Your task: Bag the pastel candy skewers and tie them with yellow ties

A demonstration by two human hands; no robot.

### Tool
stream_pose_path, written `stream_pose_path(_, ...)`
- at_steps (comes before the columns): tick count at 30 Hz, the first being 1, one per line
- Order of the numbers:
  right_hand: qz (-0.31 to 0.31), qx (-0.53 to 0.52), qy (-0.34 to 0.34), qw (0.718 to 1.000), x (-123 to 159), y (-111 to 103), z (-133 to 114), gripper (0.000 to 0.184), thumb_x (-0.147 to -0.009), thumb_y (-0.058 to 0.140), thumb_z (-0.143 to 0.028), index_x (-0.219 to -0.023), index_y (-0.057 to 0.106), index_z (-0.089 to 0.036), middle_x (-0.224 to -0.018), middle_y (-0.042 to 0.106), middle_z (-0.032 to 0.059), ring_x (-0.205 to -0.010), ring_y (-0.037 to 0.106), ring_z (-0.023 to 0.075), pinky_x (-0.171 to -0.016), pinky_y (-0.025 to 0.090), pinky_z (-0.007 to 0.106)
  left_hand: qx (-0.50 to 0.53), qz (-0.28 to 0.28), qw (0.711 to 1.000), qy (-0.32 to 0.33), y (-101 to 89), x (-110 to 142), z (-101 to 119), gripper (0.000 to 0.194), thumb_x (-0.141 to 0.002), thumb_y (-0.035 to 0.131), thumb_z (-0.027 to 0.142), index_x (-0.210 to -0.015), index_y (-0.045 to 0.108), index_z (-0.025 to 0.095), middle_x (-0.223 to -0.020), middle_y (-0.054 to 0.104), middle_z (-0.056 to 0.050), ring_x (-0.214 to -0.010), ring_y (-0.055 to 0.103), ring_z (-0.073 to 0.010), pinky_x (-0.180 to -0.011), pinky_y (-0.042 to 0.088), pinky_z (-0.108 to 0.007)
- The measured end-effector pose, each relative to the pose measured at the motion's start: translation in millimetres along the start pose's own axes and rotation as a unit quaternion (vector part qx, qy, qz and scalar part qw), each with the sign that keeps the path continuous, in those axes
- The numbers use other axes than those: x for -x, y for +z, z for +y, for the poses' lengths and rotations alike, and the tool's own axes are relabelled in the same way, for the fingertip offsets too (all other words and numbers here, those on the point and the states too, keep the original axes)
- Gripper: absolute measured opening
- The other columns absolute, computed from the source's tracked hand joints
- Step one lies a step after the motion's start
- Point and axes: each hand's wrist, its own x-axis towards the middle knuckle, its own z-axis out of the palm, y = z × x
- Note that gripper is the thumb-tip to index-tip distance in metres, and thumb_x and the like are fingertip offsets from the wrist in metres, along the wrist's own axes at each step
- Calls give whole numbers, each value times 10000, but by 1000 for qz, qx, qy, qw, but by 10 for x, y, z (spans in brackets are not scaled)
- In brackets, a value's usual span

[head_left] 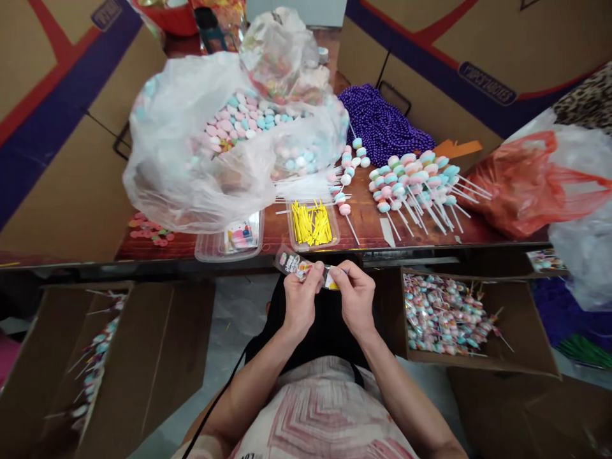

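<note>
Both hands are working just below the table edge (pixel 335 254): the left hand (pixel 300 298) and right hand (pixel 356 294) are pinching shut on a wrapped candy skewer (pixel 306 268). Its long axis is lying roughly level, pointing up-left. Twisting loosely, the yellow tie (pixel 333 285) could be slipping off, judging by the fingertip-only hold.
</note>
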Motion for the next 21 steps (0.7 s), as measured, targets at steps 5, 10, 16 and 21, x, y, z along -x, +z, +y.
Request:
stream_pose_path(5,13,35,-13,999,-55,-2,-39,412,-915,605,-432,-606,476,-192,-591,410,-45,-579,375,101,-558,323,250,24,-18,999,-12,-17,11,74,415,-720,811,505,-628,622,147,-612,549,17,-535,435,-62,-537,375,-214)
stream_pose_path(10,7,41,-9,999,-122,6,-100,296,-847,684,-401,-679,561,-191,-630,485,-42,-602,428,108,-591,365,245,101,38,993,-39,-34,-55,192,344,-588,919,351,-694,663,147,-697,630,10,-572,496,-52,-528,388,-180)
stream_pose_path(16,9,41,-20,999,-238,45,-198,451,-875,621,-449,-573,393,-204,-562,356,-52,-548,318,90,-525,298,242,119,64,991,6,54,-113,241,349,-622,898,397,-710,665,153,-656,603,28,-563,494,-51,-516,387,-175)
stream_pose_path(21,-77,85,-48,992,-460,-18,-239,484,-901,583,-464,-557,363,-203,-571,323,-45,-551,299,89,-522,271,251,133,59,989,-1,59,-228,362,303,-606,912,315,-760,701,160,-743,660,3,-650,574,-75,-536,416,-176)
